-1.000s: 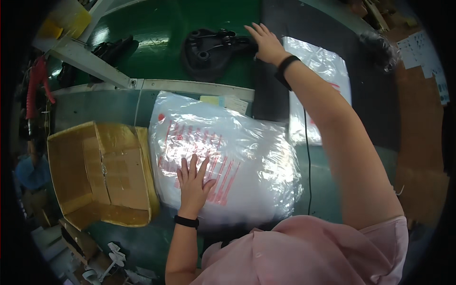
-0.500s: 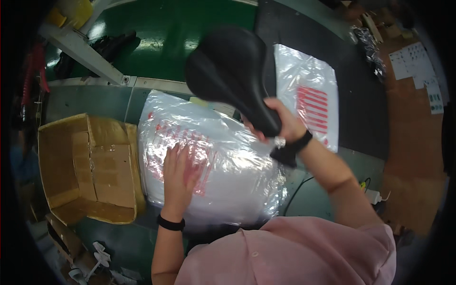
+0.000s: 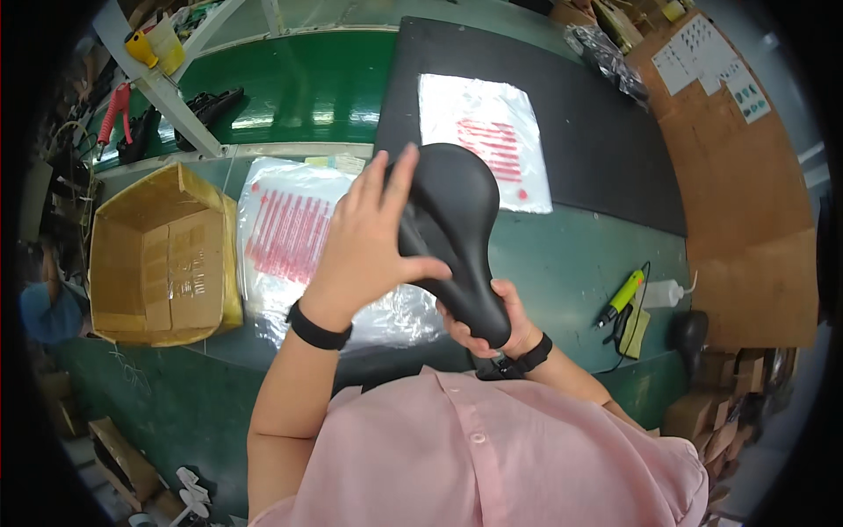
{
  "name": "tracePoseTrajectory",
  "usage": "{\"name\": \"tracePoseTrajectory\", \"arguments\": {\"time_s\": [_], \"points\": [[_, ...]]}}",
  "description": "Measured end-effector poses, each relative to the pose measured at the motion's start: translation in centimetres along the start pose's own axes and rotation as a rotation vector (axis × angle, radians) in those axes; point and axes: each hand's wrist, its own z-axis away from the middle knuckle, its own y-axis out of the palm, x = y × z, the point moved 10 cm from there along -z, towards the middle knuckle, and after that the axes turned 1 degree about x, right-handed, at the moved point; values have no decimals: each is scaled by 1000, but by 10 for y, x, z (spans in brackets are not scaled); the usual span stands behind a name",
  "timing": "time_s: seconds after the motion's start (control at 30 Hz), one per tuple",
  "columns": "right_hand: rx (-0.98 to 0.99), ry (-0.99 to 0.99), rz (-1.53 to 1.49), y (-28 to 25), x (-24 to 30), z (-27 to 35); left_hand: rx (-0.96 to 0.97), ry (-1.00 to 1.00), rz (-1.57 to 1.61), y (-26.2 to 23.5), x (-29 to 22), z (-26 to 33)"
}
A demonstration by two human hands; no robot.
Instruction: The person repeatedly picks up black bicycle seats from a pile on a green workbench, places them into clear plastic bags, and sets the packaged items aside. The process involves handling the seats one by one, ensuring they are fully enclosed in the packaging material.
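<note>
A black bicycle saddle [image 3: 465, 206] is held in front of me, its narrow nose pointing back toward my body. My right hand [image 3: 492, 323] grips that nose, thumb on top and fingers underneath. Over the saddle's left side is my left hand [image 3: 369, 237], fingers spread and thumb stretched across the saddle; whether it touches the surface I cannot tell. Beneath and left of the saddle lies a stack of clear plastic bags [image 3: 285, 220] with red print. Another printed plastic bag [image 3: 483, 110] lies flat beyond the saddle, on a black mat [image 3: 606, 149].
An open cardboard box [image 3: 162, 263] stands at the left. To the right lie a bright green corded tool [image 3: 625, 294] and a white bottle [image 3: 665, 293]. A brown board with papers [image 3: 738, 202] borders the right side. Dark saddles [image 3: 211, 114] rest on the green surface at far left.
The saddle has come down and nearer to my body in my right hand. My left hand has lifted off the plastic bags and moved up to the saddle's left side.
</note>
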Motion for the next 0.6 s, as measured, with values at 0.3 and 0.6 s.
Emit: {"name": "tracePoseTrajectory", "arguments": {"time_s": [0.3,0.6], "points": [[-399,170,402,-112,-20,128,234,-468,887,168,68,99],[-765,77,1468,-155,29,168,220,-697,806,228,110,170]]}}
